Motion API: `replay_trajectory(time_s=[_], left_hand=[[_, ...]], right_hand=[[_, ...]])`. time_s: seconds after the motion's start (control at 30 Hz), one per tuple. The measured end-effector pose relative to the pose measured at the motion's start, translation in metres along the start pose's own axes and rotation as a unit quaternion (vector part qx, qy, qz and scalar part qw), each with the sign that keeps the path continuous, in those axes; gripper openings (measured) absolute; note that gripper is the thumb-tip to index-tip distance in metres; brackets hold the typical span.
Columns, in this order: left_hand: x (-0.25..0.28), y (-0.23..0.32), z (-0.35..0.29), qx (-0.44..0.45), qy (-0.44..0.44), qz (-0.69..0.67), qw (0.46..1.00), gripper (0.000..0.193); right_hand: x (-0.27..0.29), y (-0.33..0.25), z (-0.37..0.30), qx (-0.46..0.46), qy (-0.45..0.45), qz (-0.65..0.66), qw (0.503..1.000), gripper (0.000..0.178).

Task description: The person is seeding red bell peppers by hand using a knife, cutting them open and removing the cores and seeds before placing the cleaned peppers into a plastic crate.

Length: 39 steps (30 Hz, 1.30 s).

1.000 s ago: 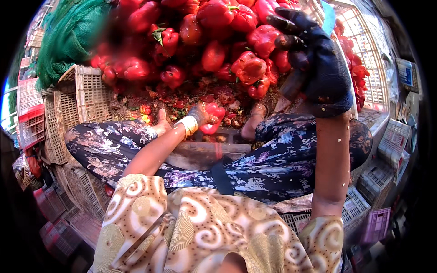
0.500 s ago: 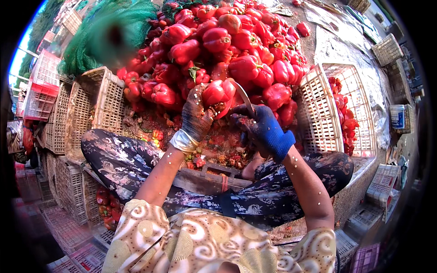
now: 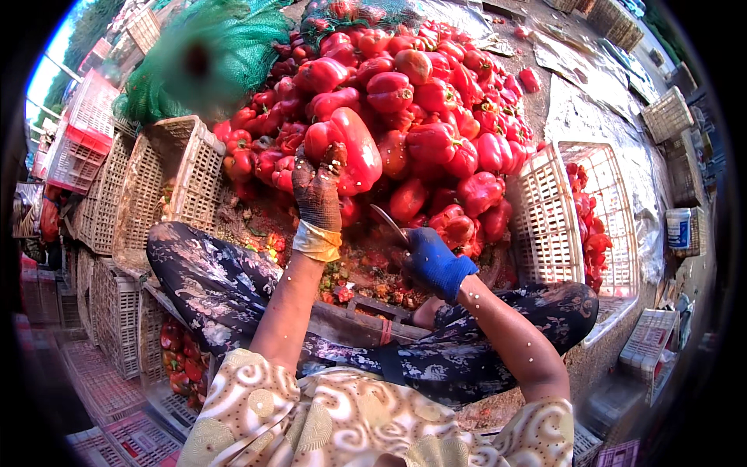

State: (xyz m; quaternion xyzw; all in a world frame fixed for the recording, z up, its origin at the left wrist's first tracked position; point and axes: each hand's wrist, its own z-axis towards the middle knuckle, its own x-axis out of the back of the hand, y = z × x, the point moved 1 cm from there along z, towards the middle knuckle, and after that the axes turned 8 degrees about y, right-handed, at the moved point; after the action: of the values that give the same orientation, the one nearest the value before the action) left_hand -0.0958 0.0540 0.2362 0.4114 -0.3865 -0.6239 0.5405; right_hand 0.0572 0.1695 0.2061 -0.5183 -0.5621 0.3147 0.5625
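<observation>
My left hand (image 3: 320, 191), in a dark, stained glove with a pale cuff, grips a large red bell pepper (image 3: 352, 152). The pepper is lifted in front of the heap of red peppers (image 3: 436, 144); my fingers cover part of its lower left side. Lower and to the right, my right hand (image 3: 437, 263) wears a blue glove and is closed around a small knife (image 3: 387, 223). Its slightly curved blade points up and left, apart from the pepper. The knife's handle is hidden in my fist.
A dirty crate (image 3: 191, 167) stands left of the heap, and a pale crate (image 3: 548, 222) with red pieces stands right. Green netting (image 3: 226, 58) lies at the far left. Scraps (image 3: 342, 284) litter the ground before my crossed legs. A white bucket (image 3: 679, 228) is farther right.
The knife has come away from the pepper, and my right hand has moved down. My left hand now holds up a whole-looking pepper, a little farther left. The view has shifted slightly.
</observation>
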Motion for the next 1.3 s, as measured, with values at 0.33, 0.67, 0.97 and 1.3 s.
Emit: replay_trajectory(time_s=[0.33, 0.67, 0.97, 1.3], left_hand=[[-0.003, 0.007, -0.036, 0.083, -0.114, -0.010, 0.990, 0.041], [-0.003, 0.014, -0.036, 0.179, -0.181, -0.138, 0.957, 0.035], [-0.014, 0.006, -0.037, 0.433, -0.154, -0.456, 0.762, 0.039], [-0.007, -0.018, -0.063, 0.197, -0.196, -0.160, 0.947, 0.052]], right_hand=[[0.026, -0.023, 0.030, 0.250, 0.227, -0.098, 0.936, 0.065], [0.030, -0.032, 0.018, 0.083, 0.103, 0.283, 0.950, 0.032], [0.031, -0.034, 0.010, -0.001, 0.100, 0.372, 0.923, 0.029], [0.030, -0.040, 0.019, 0.040, 0.302, 0.282, 0.910, 0.026]])
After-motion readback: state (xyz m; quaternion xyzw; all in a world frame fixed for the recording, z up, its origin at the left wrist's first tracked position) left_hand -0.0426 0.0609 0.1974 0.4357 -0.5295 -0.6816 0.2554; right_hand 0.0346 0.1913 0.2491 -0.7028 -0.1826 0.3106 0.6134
